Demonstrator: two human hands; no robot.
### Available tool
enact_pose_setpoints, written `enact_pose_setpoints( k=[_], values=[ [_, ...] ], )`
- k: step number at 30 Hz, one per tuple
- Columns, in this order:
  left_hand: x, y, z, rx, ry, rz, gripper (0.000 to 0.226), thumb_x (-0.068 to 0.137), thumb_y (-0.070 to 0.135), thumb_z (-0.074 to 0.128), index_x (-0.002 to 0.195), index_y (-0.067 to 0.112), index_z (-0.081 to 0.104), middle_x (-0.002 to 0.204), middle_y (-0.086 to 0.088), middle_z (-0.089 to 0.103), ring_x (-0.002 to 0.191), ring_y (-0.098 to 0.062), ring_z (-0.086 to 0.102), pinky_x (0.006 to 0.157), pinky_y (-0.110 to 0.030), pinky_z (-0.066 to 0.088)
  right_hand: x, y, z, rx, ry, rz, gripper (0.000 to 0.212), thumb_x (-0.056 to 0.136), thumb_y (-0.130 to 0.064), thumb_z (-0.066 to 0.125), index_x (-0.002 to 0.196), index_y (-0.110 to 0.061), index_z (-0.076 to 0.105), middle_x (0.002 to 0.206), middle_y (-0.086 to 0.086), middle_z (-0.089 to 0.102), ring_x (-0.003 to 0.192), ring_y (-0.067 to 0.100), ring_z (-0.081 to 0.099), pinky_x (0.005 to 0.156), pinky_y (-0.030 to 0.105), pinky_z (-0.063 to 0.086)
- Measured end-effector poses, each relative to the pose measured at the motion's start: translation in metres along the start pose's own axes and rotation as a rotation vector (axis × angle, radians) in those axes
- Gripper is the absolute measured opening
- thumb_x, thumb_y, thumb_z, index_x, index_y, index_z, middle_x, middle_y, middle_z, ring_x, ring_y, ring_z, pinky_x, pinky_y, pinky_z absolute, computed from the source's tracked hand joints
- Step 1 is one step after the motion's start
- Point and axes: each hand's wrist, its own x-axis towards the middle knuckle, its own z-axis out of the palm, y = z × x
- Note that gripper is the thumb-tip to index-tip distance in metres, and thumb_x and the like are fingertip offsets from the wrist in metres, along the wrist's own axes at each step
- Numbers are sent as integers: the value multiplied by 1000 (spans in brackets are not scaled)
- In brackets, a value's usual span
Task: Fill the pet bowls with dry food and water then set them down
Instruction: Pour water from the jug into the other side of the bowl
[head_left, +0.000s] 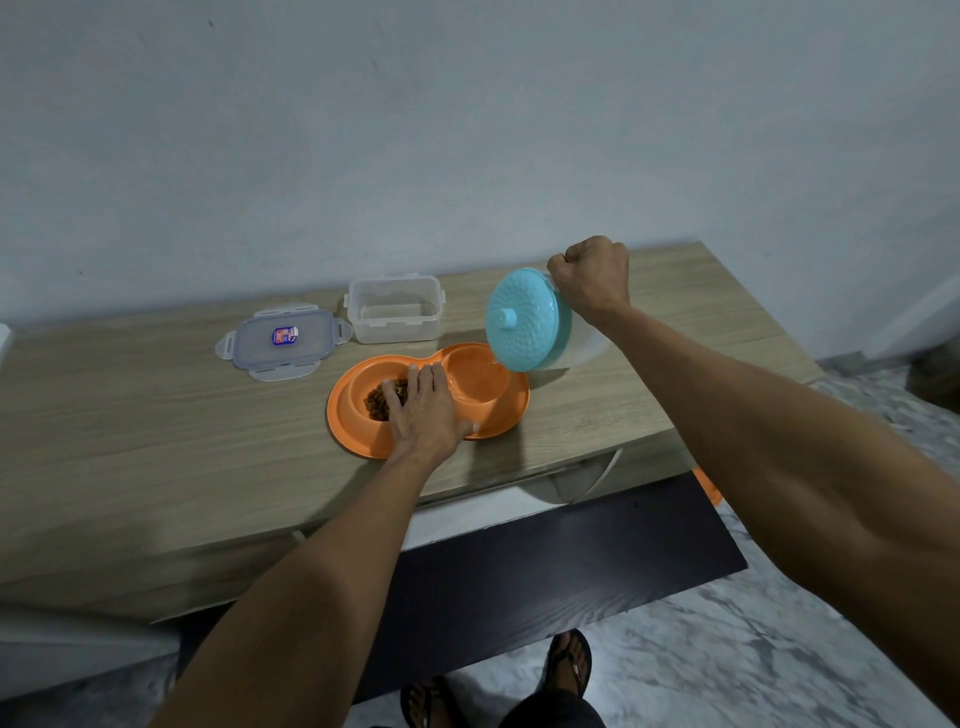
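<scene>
An orange double pet bowl (358, 423) lies on the wooden table (156, 415). Its left well holds brown dry food (382, 402); its right well (475, 376) has water in it. My left hand (428, 410) rests flat on the bowl's middle and front rim, fingers spread. My right hand (592, 278) is closed around the handle of a water jug with a teal lid (524, 319), tipped steeply on its side over the right well. A thin stream of water seems to run from the jug into that well.
An empty clear plastic container (395, 309) stands behind the bowl, its lid (283, 338) lying flat to the left. The wall rises just behind the table. A dark panel (545, 571) sits below the table's front edge, above the marble floor (753, 649) and my sandalled feet.
</scene>
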Motion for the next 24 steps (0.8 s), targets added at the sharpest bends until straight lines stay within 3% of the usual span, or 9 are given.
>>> enact_pose_setpoints(
  k=[24],
  values=[
    [1, 0, -1, 25, -2, 2, 106, 82, 57, 66, 155, 7, 9, 162, -10, 18, 152, -30, 4, 117, -61, 0, 3, 3, 1, -9, 0, 13, 44, 78, -11, 52, 40, -12, 29, 40, 5, 20, 41, 17, 19, 55, 32, 36]
  ],
)
